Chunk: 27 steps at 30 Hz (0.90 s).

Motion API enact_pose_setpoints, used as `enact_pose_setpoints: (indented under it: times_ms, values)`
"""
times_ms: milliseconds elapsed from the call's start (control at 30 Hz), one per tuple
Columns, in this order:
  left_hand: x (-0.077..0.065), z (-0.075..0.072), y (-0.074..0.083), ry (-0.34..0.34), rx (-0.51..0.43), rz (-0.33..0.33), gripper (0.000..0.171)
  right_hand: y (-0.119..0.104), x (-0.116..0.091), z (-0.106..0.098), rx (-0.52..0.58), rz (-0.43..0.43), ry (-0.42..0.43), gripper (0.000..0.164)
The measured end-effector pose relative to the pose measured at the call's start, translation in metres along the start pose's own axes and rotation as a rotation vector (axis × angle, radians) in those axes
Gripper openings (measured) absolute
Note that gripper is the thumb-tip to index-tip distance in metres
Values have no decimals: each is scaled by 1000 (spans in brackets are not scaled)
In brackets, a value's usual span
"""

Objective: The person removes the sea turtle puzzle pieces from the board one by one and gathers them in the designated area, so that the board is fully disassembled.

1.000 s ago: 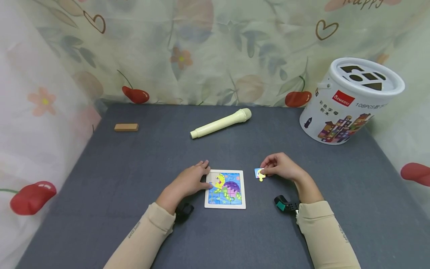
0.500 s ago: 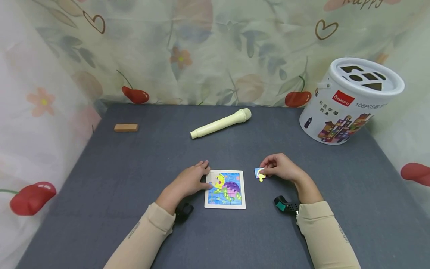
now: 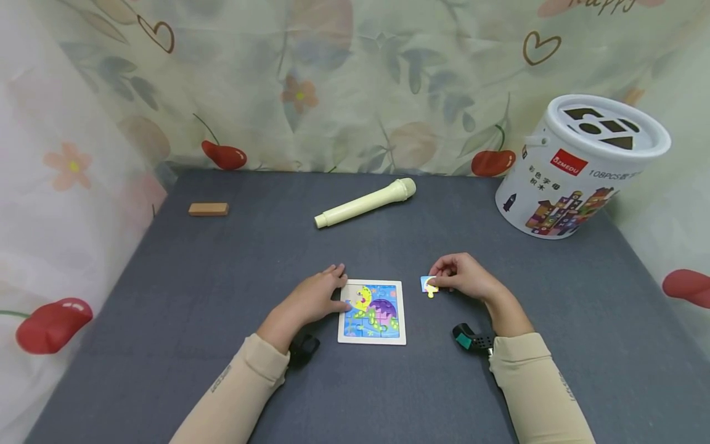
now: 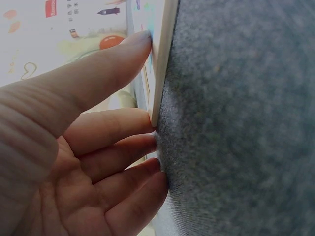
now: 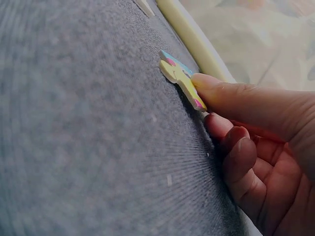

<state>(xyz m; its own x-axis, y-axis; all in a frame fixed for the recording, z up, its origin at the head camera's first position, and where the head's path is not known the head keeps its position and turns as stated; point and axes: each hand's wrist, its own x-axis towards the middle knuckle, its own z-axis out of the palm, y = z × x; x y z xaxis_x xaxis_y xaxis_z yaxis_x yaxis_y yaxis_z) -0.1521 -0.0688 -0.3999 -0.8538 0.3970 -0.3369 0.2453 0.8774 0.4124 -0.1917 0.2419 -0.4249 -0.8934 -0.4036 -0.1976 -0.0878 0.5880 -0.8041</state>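
Observation:
A square jigsaw puzzle (image 3: pixel 371 340) in a white frame lies on the dark cloth, showing a yellow and purple cartoon creature on blue. A pale bare patch shows at its upper left. My left hand (image 3: pixel 313 298) rests at the puzzle's left side, thumb on its face and index fingertip right at the frame's edge; the other fingers (image 4: pixel 130 152) extend loosely onto the cloth. To the puzzle's right, my right hand (image 3: pixel 465 274) pinches a blue and yellow jigsaw piece (image 3: pixel 426 285) between thumb and forefinger. In the right wrist view, the piece (image 5: pixel 183 83) is tilted, close over the cloth.
Beyond the puzzle lies a cream toy microphone (image 3: pixel 363 203). A small wooden block (image 3: pixel 208 209) sits at the back left. At the back right stands a white lidded bucket (image 3: pixel 566 179) with shaped holes. A patterned curtain (image 3: pixel 344 86) hangs behind the table.
The jigsaw piece has shifted very slightly upward in my right hand's fingers. My left hand and the puzzle have stayed in place.

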Motion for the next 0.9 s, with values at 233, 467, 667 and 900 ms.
enact_pose_setpoints:
  times_ms: [233, 467, 667, 900]
  values:
    - [0, 0, 0, 2, -5, 6, 68, 1, 0, 2, -49, -13, 18, 17]
    - [-1, 0, 0, 3, -7, 3, 68, -2, 1, 4, -70, -24, 20, 18]
    - [0, 0, 0, 5, -14, 6, 68, -4, 2, 5, -91, -28, 32, 20]
    - [-1, 0, -1, 4, -20, 6, 68, -5, 0, 5, -113, -21, 33, 18]
